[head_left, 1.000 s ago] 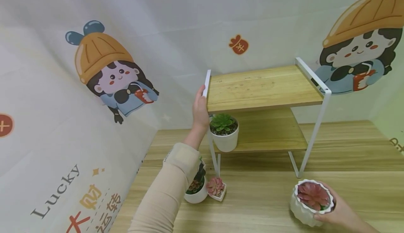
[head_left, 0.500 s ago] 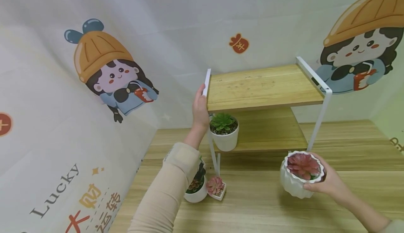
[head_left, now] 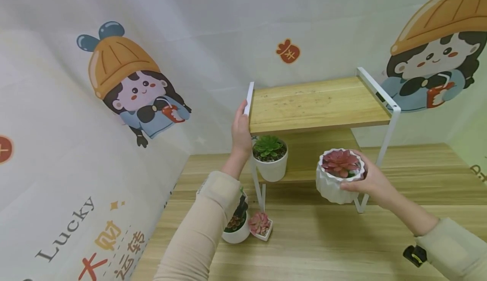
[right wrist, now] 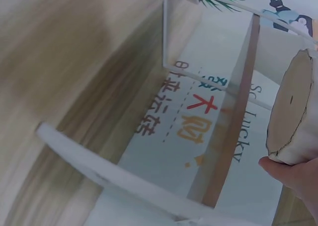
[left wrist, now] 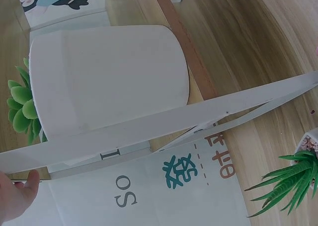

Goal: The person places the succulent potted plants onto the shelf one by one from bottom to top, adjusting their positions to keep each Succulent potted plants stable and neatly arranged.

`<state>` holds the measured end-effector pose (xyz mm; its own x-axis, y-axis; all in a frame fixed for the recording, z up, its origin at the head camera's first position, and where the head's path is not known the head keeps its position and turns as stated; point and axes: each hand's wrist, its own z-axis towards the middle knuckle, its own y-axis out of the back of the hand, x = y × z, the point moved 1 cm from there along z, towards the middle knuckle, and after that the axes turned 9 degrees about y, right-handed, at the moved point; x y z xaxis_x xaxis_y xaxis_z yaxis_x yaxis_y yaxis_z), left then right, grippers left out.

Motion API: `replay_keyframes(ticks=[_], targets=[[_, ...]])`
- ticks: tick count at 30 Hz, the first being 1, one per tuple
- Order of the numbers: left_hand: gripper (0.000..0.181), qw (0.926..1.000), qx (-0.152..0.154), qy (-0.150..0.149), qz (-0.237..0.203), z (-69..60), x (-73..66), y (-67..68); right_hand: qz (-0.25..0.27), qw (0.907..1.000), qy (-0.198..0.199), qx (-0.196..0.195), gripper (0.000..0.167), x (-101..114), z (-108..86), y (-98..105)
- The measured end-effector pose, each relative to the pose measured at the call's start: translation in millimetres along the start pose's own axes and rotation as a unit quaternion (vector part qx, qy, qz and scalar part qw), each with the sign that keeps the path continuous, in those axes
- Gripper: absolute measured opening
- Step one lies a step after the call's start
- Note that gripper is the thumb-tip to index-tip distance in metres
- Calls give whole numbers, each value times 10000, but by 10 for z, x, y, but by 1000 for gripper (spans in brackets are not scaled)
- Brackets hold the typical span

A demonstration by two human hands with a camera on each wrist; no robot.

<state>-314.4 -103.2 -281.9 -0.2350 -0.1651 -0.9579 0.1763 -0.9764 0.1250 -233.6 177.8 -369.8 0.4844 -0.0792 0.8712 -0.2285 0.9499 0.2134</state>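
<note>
My right hand (head_left: 374, 184) holds a white ribbed pot (head_left: 335, 189) with a red succulent (head_left: 341, 163), lifted before the right part of the lower shelf board. In the right wrist view the pot's flat underside (right wrist: 290, 102) shows, with the thumb at its rim. My left hand (head_left: 241, 133) grips the upper left side of the two-tier shelf rack (head_left: 319, 103), at its white metal frame (left wrist: 124, 131). Just below that hand, a smooth white pot (head_left: 272, 169) with a green succulent (head_left: 268, 145) stands at the left end of the lower board.
On the wooden table (head_left: 296, 247), left of the rack, stand a white pot (head_left: 236, 235) with dark plants, partly behind my left sleeve, and a small pot with a pink succulent (head_left: 260, 223). A printed cloth (head_left: 213, 31) hangs behind.
My right hand has raised the ribbed pot from near the table and brought it forward and left, up to the lower board. The left hand keeps its place on the rack.
</note>
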Motion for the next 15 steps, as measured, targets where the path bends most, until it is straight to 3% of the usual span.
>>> replay_keyframes(ticks=[6, 13, 15], targets=[[58, 10000, 34, -18, -2, -3, -4, 5, 155, 9995, -281, 13, 74, 11, 252, -85], [59, 10000, 21, -54, 39, 7, 8, 6, -169, 9980, -608, -54, 80, -107, 455, -196], [60, 10000, 31, -54, 44, 5, 9, 3, -38, 9980, -623, -35, 80, -143, 495, -228]])
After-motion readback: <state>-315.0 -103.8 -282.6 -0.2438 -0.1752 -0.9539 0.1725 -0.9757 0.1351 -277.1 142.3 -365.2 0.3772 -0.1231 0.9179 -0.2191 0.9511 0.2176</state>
